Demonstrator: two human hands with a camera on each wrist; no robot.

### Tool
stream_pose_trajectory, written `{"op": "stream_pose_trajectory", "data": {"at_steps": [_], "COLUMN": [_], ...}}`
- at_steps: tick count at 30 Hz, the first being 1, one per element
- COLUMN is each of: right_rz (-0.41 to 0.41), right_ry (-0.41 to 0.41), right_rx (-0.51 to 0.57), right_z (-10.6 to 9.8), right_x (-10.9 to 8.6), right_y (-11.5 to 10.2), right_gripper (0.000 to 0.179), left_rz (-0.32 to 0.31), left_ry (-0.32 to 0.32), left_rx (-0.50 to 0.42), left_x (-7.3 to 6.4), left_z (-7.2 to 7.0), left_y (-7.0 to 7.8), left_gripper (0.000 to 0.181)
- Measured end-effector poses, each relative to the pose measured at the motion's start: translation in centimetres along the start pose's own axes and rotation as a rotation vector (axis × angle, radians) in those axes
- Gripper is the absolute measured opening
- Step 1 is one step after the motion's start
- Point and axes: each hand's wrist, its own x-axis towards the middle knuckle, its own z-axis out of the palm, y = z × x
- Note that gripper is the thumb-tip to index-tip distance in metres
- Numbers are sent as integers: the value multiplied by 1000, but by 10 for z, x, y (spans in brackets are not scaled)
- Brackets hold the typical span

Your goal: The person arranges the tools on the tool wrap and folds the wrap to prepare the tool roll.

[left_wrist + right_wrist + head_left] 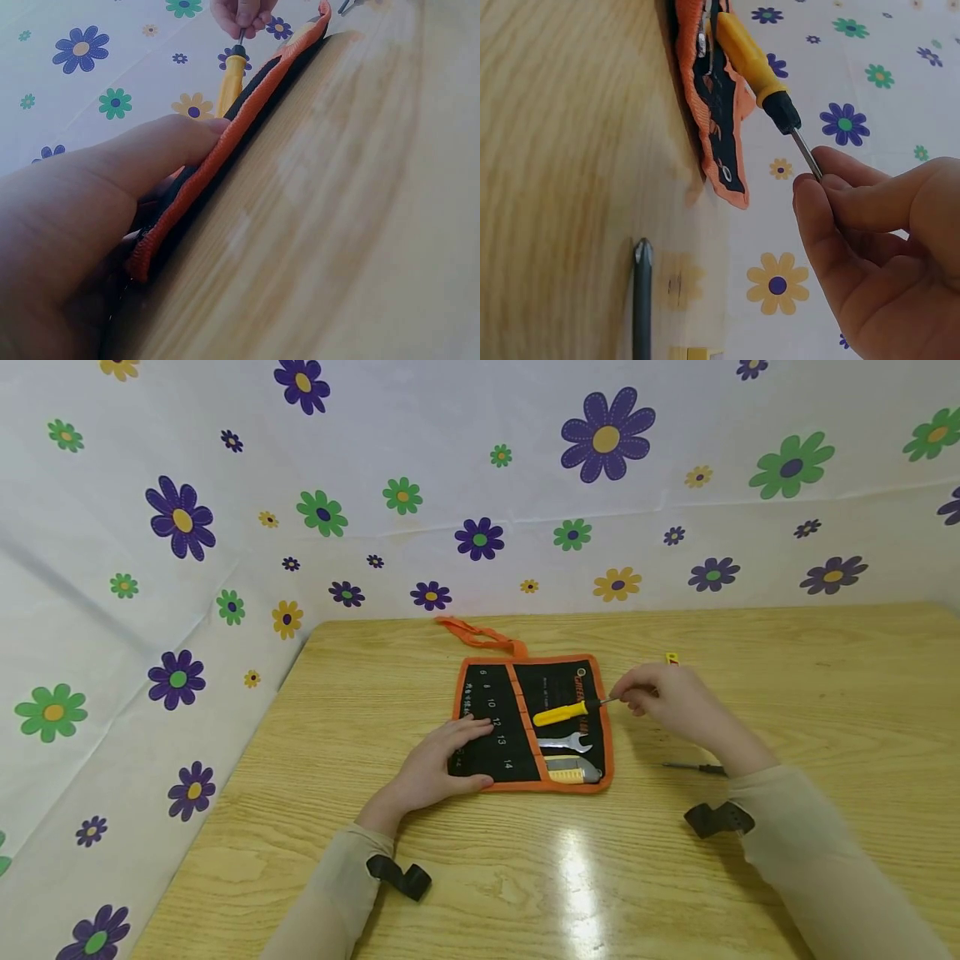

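Nearest, the left hand (431,768) rests on the black, orange-edged tool pouch (510,710), its fingers extended and its thumb wide apart along the near edge. To the right of that thumb, a utility knife (573,770) sits in a pocket, and beyond it an open-end wrench (567,742) shows its head.

Under the right wrist, on the near side of the right fingers, a Phillips screwdriver (642,300) lies on the wooden table (360,693).

Farther out, the right hand (671,706) pinches the thin metal shank of a yellow-handled screwdriver (561,713). Its handle points left of those fingertips, over the pouch, butt end close to the pocket edge; whether it touches the fabric I cannot tell.

The step in hand looks like stowing this screwdriver. The next move probably calls for lining the butt up with a pocket mouth while the left fingers steady the pouch.

Beyond the right knuckles a small yellow object (672,657) peeks out; an orange strap (480,632) lies beyond the left fingers.
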Motion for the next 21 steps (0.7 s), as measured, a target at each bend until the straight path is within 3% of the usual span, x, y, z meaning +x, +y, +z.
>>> {"op": "stream_pose_trajectory", "data": {"at_steps": [8,21], "right_rz": [-28,34], "right_ry": [-7,-68], "right_rx": [-23,59], "right_z": [6,13], "right_x": [2,1], "right_y": [-6,-3], "right_gripper": [19,27], "left_rz": [9,1], "left_ry": [3,3], "left_rx": [2,0], "left_x": [-1,-1], "left_z": [0,-1], "left_y": [0,1], "left_gripper": [70,71]}}
